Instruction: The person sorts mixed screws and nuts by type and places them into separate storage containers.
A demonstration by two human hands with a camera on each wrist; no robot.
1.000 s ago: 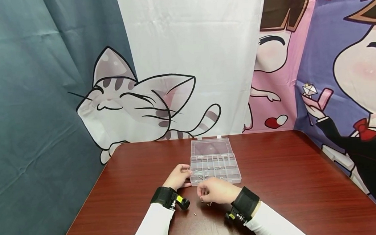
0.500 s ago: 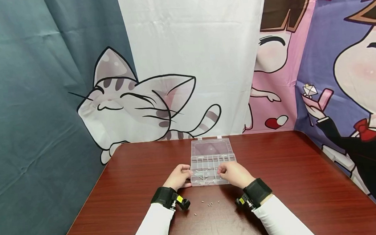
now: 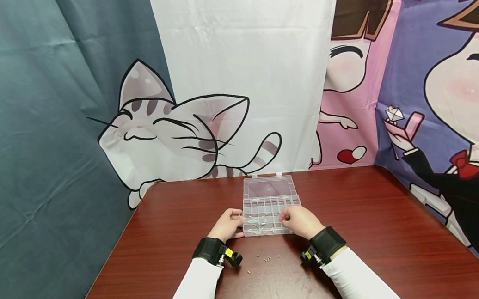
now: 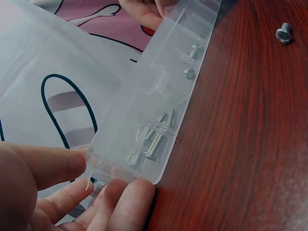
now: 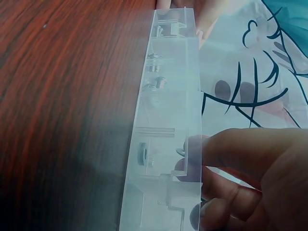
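A clear plastic compartment box [image 3: 272, 221] stands on the table with its lid [image 3: 269, 187] raised back. My left hand [image 3: 229, 224] holds the box's left side, thumb and fingers at its corner in the left wrist view. Over the front right compartments is my right hand [image 3: 300, 220]. Its fingertips pinch a small round metal piece [image 5: 181, 152] inside the box wall, partly hidden by the fingers. Long screws [image 4: 155, 142] lie in the left compartment, shorter screws [image 4: 195, 51] further along. A metal ring [image 5: 143, 154] sits in a compartment near the right fingertips.
Several small screws [image 3: 268, 259] lie loose on the brown table [image 3: 176, 205] in front of the box; one loose screw [image 4: 284, 33] shows closely in the left wrist view. Printed curtains [image 3: 255, 74] hang behind the table.
My right hand has moved from the loose screws on the table, up and right, to over the box, staying there since half a second ago. My left hand stays on the box.
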